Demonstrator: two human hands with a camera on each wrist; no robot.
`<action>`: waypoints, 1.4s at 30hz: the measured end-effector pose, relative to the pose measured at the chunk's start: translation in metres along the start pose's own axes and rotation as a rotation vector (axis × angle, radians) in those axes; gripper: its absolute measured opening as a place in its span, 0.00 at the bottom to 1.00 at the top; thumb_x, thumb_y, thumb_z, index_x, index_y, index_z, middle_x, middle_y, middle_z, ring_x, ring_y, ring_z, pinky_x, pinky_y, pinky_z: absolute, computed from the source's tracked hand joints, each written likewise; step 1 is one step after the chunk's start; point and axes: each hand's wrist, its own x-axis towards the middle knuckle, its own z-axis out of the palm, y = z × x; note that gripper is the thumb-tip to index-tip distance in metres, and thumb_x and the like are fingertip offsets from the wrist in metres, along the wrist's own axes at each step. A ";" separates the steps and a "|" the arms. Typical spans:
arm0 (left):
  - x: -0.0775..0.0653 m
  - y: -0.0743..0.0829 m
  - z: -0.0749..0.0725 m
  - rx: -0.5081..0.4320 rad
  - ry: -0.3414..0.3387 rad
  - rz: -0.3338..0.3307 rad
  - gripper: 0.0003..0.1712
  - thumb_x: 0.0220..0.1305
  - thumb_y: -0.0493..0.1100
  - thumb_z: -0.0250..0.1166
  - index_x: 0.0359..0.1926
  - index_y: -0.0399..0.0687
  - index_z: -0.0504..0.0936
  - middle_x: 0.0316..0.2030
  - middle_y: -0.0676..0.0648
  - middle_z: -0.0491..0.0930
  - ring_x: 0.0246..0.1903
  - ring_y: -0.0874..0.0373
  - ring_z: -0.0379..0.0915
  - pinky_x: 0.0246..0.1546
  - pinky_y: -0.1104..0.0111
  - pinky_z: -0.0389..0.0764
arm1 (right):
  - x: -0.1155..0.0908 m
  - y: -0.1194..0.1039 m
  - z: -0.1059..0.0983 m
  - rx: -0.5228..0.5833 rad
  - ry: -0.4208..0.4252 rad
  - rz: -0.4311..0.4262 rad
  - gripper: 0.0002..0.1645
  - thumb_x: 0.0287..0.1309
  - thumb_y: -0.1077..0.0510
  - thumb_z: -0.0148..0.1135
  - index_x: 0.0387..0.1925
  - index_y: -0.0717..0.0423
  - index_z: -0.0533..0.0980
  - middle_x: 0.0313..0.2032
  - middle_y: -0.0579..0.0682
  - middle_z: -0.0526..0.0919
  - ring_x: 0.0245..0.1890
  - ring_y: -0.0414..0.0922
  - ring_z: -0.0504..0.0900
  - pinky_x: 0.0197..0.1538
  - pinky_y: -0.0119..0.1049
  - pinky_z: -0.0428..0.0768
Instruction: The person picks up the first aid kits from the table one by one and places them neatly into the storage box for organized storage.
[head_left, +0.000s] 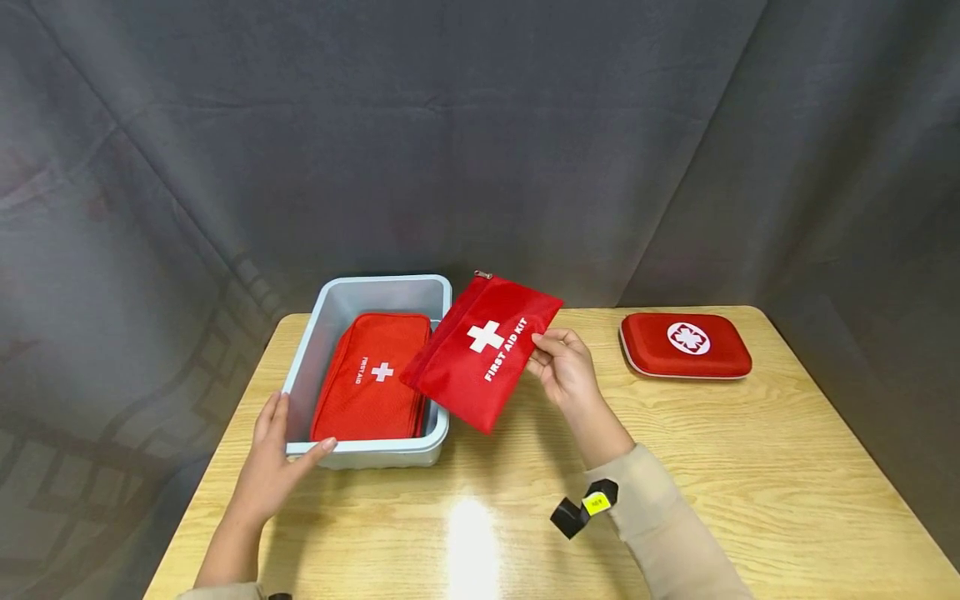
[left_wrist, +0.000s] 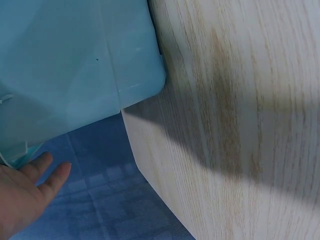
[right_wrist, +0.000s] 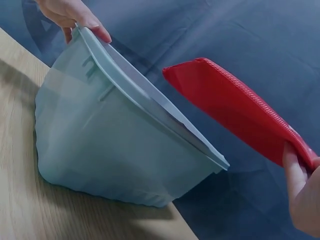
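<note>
From my remote station I counted one bag in the bin and two items out: the pouch, which my right hand pinched above the bin's right side, and the case on the table. The fingers of my left hand were spread against the bin's near-left corner.

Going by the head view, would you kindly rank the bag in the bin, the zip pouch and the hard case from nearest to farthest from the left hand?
From the left hand:
1. Bag: inside the bin, ahead and right.
2. Zip pouch: farther right, held in the right hand.
3. Hard case: far right, on the table.
</note>
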 end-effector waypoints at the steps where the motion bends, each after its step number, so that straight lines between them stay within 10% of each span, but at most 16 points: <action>1: 0.000 0.000 0.000 0.000 0.001 0.001 0.53 0.49 0.52 0.63 0.64 0.34 0.41 0.64 0.39 0.37 0.59 0.37 0.41 0.47 0.41 0.54 | 0.001 0.001 0.002 0.000 -0.001 -0.005 0.11 0.54 0.75 0.44 0.26 0.58 0.63 0.23 0.52 0.75 0.18 0.43 0.76 0.25 0.35 0.78; 42: 0.001 -0.003 -0.003 -0.018 -0.001 0.001 0.53 0.49 0.51 0.64 0.64 0.33 0.41 0.63 0.37 0.36 0.59 0.36 0.39 0.48 0.41 0.52 | 0.019 0.058 0.062 -0.175 -0.051 0.008 0.11 0.49 0.77 0.48 0.26 0.60 0.63 0.23 0.53 0.73 0.17 0.42 0.74 0.19 0.33 0.76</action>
